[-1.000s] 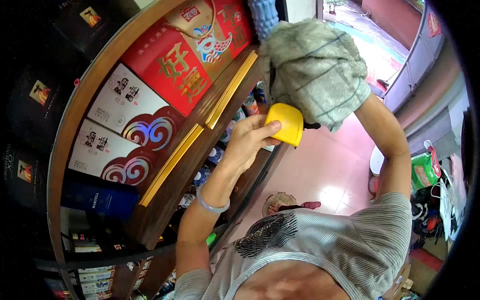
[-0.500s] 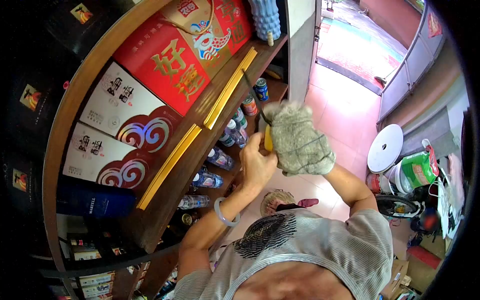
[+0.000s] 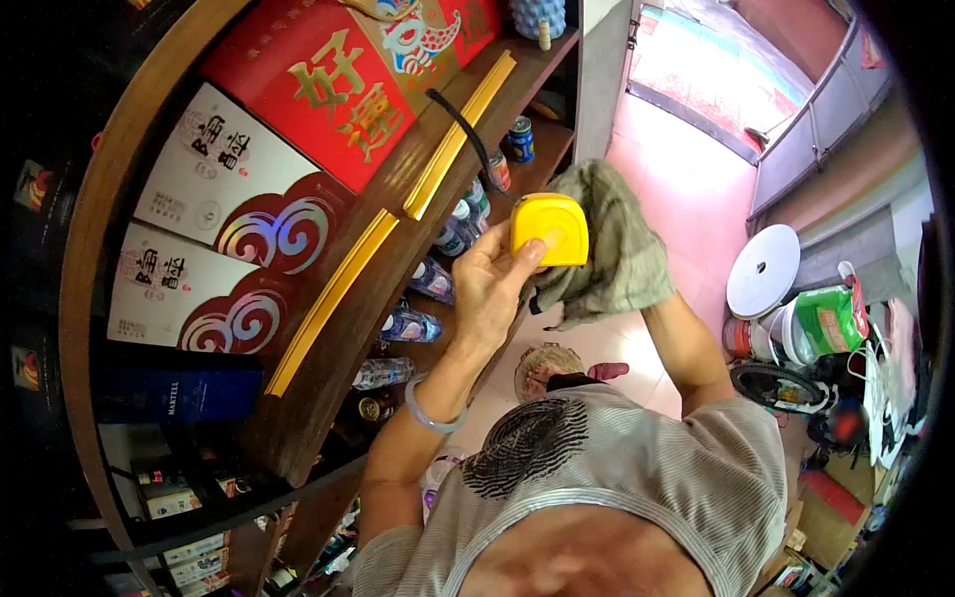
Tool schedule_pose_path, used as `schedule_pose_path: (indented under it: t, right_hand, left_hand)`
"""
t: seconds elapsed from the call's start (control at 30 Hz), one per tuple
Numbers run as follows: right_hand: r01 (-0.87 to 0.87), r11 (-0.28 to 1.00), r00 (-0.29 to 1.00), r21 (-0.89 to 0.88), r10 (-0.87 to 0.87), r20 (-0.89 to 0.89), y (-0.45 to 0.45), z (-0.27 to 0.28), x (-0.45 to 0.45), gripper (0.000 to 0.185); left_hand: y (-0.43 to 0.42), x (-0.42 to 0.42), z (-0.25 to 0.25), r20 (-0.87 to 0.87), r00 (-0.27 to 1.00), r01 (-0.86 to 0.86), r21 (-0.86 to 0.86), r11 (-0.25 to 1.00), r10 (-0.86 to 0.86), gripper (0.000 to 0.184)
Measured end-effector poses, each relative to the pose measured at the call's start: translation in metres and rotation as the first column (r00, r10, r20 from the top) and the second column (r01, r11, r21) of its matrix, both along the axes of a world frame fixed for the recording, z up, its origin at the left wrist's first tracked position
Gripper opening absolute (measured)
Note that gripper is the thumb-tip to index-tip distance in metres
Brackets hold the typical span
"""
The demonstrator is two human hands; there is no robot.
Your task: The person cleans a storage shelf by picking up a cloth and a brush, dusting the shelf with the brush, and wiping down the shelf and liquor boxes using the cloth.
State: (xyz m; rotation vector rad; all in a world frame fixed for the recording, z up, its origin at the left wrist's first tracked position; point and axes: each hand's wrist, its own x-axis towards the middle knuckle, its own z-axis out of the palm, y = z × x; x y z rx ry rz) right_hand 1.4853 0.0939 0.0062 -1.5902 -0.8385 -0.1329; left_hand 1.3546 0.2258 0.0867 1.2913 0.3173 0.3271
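A yellow tape measure (image 3: 553,231) with a rounded case and a black strap is pinched in my left hand (image 3: 489,289), its thumb lying on the face. My left wrist wears a pale bangle (image 3: 434,410). Beside the tape measure hangs a crumpled grey-green cloth (image 3: 619,249), draped over my right hand so that its fingers are hidden. The cloth is against or just behind the tape measure's right side. The black strap (image 3: 463,121) trails up and left over the shelf edge.
Left, a wooden shelf (image 3: 328,398) carries gold trim strips (image 3: 333,303), a red gift box (image 3: 338,99), white boxes (image 3: 214,164) and a blue Martell box (image 3: 164,393). Bottles and cans stand below. A white disc (image 3: 763,271) and buckets are at right; a doorway (image 3: 726,80) opens ahead.
My left hand has raised and turned the tape measure so its face shows, and its strap has swung left. The cloth, bunched before, now hangs looser around my right hand.
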Motion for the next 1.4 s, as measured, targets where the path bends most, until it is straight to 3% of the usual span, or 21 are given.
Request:
schedule_pose_path:
  t: [0.03,0.1,0.17,0.23,0.3,0.33,0.37,0.43,0.47,0.53,0.63,0.73,0.87,0.9,0.97,1.0,1.03,1.1,1.17,1.27,1.4]
  right_hand:
    - [-0.132,0.986,0.949,0.103,0.156,-0.274,0.006,-0.004,0.002,0.053]
    - [-0.199,0.980,0.937,-0.030,0.181,-0.299,0.004,-0.004,0.000,0.052]
    - [0.089,0.886,0.961,-0.454,0.043,0.273,-0.006,0.037,-0.015,0.052]
    - [0.187,0.948,0.926,-0.257,-0.083,0.367,-0.009,0.043,-0.025,0.047]
    - [0.078,0.987,0.997,-0.143,-0.075,0.022,-0.006,0.011,-0.020,0.040]
    - [0.048,0.998,0.989,-0.029,-0.051,-0.139,-0.006,-0.002,-0.019,0.037]
    - [0.048,0.994,0.958,0.096,-0.019,-0.285,-0.005,-0.016,-0.017,0.033]
    - [-0.027,0.947,0.824,0.319,0.202,-0.529,-0.014,0.026,-0.023,0.033]
    - [-0.057,0.989,0.941,0.133,0.098,-0.325,-0.021,0.035,-0.020,0.034]
    - [0.024,0.868,0.496,0.497,0.421,-0.760,-0.037,0.036,-0.011,0.037]
    - [-0.127,0.822,0.156,0.555,0.569,-0.807,-0.072,0.062,-0.008,0.049]
    - [-0.057,0.956,0.337,0.289,0.291,-0.895,-0.088,0.054,-0.013,0.050]
    - [-0.072,0.995,0.701,0.063,0.095,-0.707,-0.145,-0.068,-0.005,0.033]
    - [0.005,0.989,0.561,0.147,0.119,-0.819,-0.151,-0.069,-0.003,0.032]
    - [0.268,0.925,0.256,0.269,0.200,-0.946,-0.160,-0.067,0.002,0.031]
    - [0.329,0.851,0.215,0.408,0.353,-0.910,-0.174,-0.070,-0.003,0.032]
    - [0.340,0.805,0.162,0.486,0.459,-0.874,-0.177,-0.062,-0.006,0.033]
    - [0.318,0.751,0.020,0.579,0.605,-0.796,-0.173,-0.026,-0.010,0.033]
    - [0.270,0.727,-0.109,0.632,0.675,-0.730,-0.163,0.004,-0.008,0.033]
    - [0.305,0.709,-0.148,0.637,0.695,-0.703,-0.166,-0.002,-0.008,0.033]
    - [0.341,0.783,-0.092,0.520,0.579,-0.810,-0.158,-0.007,-0.008,0.035]
  left_hand:
    - [0.002,0.000,0.000,0.001,1.000,-0.015,-0.013,1.000,0.015,0.034]
    - [0.006,0.000,-0.013,0.070,0.997,-0.026,0.134,0.991,0.017,0.033]
    - [0.009,0.006,-0.033,0.177,0.984,-0.098,0.472,0.876,0.015,0.033]
    - [0.004,0.006,-0.028,0.233,0.968,-0.247,0.821,0.515,0.093,0.035]
    - [-0.010,0.015,-0.024,0.160,0.986,-0.146,0.651,0.745,0.054,0.034]
    - [-0.010,0.022,-0.029,0.177,0.984,-0.142,0.660,0.738,0.031,0.035]
    - [-0.009,0.028,-0.026,0.131,0.991,-0.077,0.604,0.793,-0.003,0.034]
    - [-0.008,0.042,-0.020,0.038,0.996,0.054,0.471,0.881,-0.081,0.033]
    - [-0.007,0.052,-0.019,0.065,0.993,0.079,0.284,0.956,-0.101,0.030]
    - [-0.003,0.070,0.015,-0.017,0.999,0.037,0.103,0.994,-0.035,0.029]
    - [0.032,0.118,0.033,-0.012,0.998,-0.063,0.213,0.975,0.067,0.025]
    - [0.057,0.166,0.033,-0.032,0.994,-0.089,0.244,0.966,0.100,0.027]
    - [0.071,0.221,-0.003,-0.169,0.967,-0.120,0.366,0.923,0.192,0.027]
    - [0.076,0.231,-0.010,-0.095,0.973,-0.158,0.404,0.901,0.213,0.027]
    - [0.091,0.249,-0.015,0.052,0.971,-0.231,0.479,0.847,0.235,0.027]
    - [0.101,0.258,-0.012,0.110,0.956,-0.290,0.495,0.819,0.272,0.029]
    - [0.106,0.258,0.003,0.246,0.908,-0.409,0.698,0.588,0.340,0.029]
    - [0.127,0.262,0.019,0.306,0.873,-0.422,0.864,0.275,0.381,0.031]
    - [0.134,0.260,0.026,0.361,0.862,-0.416,0.905,0.091,0.357,0.031]
    - [0.140,0.263,0.018,0.238,0.905,-0.221,0.971,-0.087,0.353,0.030]
    - [0.133,0.267,0.014,0.064,0.923,-0.059,0.998,-0.023,0.380,0.032]
